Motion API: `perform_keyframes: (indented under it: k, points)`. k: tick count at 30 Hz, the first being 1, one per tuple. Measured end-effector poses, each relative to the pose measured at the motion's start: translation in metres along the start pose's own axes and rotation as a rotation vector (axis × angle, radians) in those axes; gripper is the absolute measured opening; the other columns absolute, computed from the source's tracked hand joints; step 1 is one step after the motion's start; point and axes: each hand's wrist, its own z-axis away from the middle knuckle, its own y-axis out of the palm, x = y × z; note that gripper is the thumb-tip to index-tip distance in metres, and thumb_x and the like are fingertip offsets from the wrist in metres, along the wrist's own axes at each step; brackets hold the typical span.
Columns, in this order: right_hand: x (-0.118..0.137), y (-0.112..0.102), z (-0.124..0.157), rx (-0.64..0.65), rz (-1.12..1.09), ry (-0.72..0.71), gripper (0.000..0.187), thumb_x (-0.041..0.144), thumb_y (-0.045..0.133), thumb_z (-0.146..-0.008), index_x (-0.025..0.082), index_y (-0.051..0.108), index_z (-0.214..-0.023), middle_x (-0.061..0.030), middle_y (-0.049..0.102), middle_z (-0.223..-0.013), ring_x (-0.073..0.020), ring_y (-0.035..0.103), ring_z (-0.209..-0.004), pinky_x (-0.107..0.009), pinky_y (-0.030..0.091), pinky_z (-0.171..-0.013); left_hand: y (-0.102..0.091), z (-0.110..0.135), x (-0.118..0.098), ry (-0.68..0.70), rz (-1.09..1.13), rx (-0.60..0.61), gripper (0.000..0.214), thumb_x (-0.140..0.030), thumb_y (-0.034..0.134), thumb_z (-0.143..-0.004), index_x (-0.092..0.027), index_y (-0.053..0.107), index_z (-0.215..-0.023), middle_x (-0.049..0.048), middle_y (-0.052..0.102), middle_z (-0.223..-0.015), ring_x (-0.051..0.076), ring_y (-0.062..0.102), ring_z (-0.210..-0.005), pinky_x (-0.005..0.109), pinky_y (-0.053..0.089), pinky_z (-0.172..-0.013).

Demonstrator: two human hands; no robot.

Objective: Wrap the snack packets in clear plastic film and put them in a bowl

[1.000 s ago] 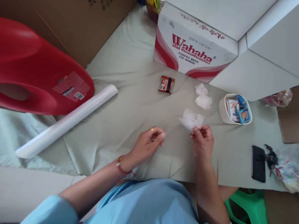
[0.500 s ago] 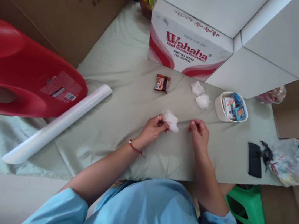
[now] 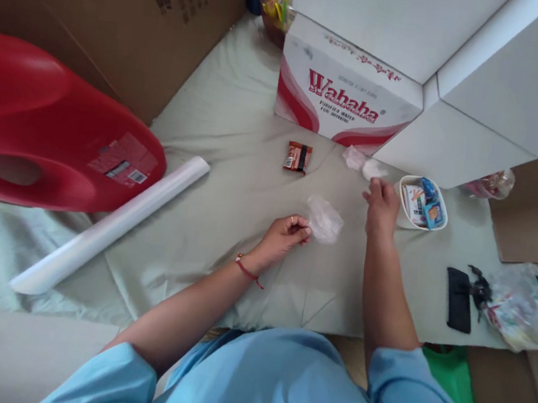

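Between the thumb and fingers of my left hand (image 3: 288, 235) is the edge of a thin, clear crumpled plastic bag (image 3: 325, 221), spread out to the right of the fingertips. My right hand (image 3: 382, 205) is over the cloth left of the small white tub, thumb and forefinger slightly apart. Its fingertips are close to a white crumpled bundle (image 3: 373, 170); whether they touch it I cannot tell. Beside that bundle lies a second, pinkish-white bundle (image 3: 354, 158). A small red-brown packet (image 3: 298, 157) with a black band rests farther left.
A white tub (image 3: 441, 217) holds packets at the right. Behind stands a Wahaha water carton (image 3: 344, 102) against white cabinets. At the left are a white roll (image 3: 114, 225) and a large red plastic container (image 3: 72, 132). A black phone-like object (image 3: 459, 300) and keys lie right.
My right hand has moved forward and right, up to the white bundle, its fingers opening slightly. The plastic bag in my left hand looks more spread out. The camera view has shifted slightly.
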Motion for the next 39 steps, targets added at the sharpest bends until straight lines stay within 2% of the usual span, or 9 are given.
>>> perform_keyframes:
  k: [5,7,12,15,20,23,27,32,39]
  points:
    - [0.02,0.002,0.104,0.255,-0.384,0.131,0.048,0.065,0.075,-0.086,0.028,0.074,-0.116,-0.0054,0.073,-0.113,-0.0189,0.066,-0.101,-0.029,0.054,-0.081,0.003,0.0,-0.002,0.007,-0.006,0.013,0.04,-0.05,0.086,-0.075,-0.018,0.063,-0.084,-0.0033,0.061,-0.071,0.011,0.056,-0.065,0.027,0.047,-0.066]
    - [0.019,0.002,0.119,0.211,-0.411,0.2,0.04,0.056,0.087,-0.076,0.025,0.075,-0.098,-0.0012,0.071,-0.092,-0.0152,0.063,-0.083,-0.026,0.052,-0.073,0.003,0.001,-0.004,0.02,0.003,-0.01,0.041,-0.05,0.087,-0.075,-0.018,0.063,-0.084,-0.0039,0.06,-0.072,0.01,0.055,-0.065,0.027,0.047,-0.066]
    - [0.011,-0.011,0.115,-0.02,-0.722,0.395,0.042,0.047,0.095,-0.066,0.024,0.063,-0.083,0.0051,0.062,-0.077,-0.009,0.052,-0.062,-0.021,0.044,-0.054,0.003,0.004,-0.007,0.036,0.002,0.0,0.038,-0.047,0.086,-0.075,-0.019,0.061,-0.081,-0.0045,0.058,-0.07,0.01,0.053,-0.065,0.026,0.045,-0.066]
    - [0.015,-0.02,0.114,-0.029,-0.825,0.385,0.045,0.047,0.096,-0.066,0.024,0.059,-0.079,0.0062,0.058,-0.073,-0.007,0.047,-0.056,-0.019,0.041,-0.048,0.002,0.005,-0.007,0.058,-0.011,0.02,0.038,-0.05,0.083,-0.079,-0.02,0.059,-0.081,-0.0033,0.058,-0.072,0.011,0.054,-0.067,0.026,0.045,-0.066]
    - [0.03,-0.029,0.12,0.026,-0.774,0.351,0.042,0.049,0.094,-0.069,0.022,0.064,-0.078,0.0051,0.056,-0.069,-0.0062,0.045,-0.051,-0.019,0.037,-0.041,-0.005,0.006,-0.01,0.266,-0.081,-0.262,0.048,-0.067,0.074,-0.084,-0.023,0.058,-0.096,0.0012,0.06,-0.093,0.015,0.056,-0.082,0.027,0.047,-0.071]
    - [0.039,-0.025,0.125,0.088,-0.721,0.405,0.041,0.05,0.095,-0.067,0.021,0.072,-0.083,0.0048,0.058,-0.067,-0.0058,0.046,-0.049,-0.018,0.035,-0.039,-0.006,0.01,-0.016,0.347,-0.209,-0.157,0.057,-0.074,0.071,-0.085,-0.023,0.064,-0.109,0.0061,0.063,-0.109,0.02,0.06,-0.102,0.031,0.048,-0.088]
    - [0.046,-0.007,0.135,0.217,-0.667,0.436,0.04,0.052,0.094,-0.066,0.022,0.075,-0.084,0.0043,0.06,-0.064,-0.0066,0.047,-0.047,-0.019,0.036,-0.039,0.001,0.016,-0.015,0.265,-0.296,0.065,0.054,-0.07,0.073,-0.086,-0.02,0.07,-0.106,0.008,0.067,-0.109,0.021,0.062,-0.101,0.034,0.048,-0.091]
    - [0.045,-0.002,0.135,0.211,-0.62,0.406,0.038,0.052,0.091,-0.07,0.022,0.073,-0.083,0.0051,0.058,-0.065,-0.0057,0.043,-0.048,-0.019,0.035,-0.041,-0.002,0.008,-0.01,0.123,-0.17,-0.031,0.036,-0.053,0.079,-0.085,-0.02,0.065,-0.085,0.001,0.065,-0.084,0.015,0.059,-0.082,0.031,0.048,-0.082]
    - [0.033,-0.022,0.12,0.034,-0.641,0.339,0.038,0.046,0.094,-0.067,0.025,0.074,-0.091,0.0048,0.058,-0.071,-0.0074,0.047,-0.057,-0.019,0.04,-0.048,-0.015,-0.001,-0.023,-0.038,0.262,-0.1,0.039,-0.045,0.087,-0.076,-0.022,0.057,-0.087,0.0002,0.066,-0.088,0.011,0.059,-0.071,0.026,0.048,-0.067]
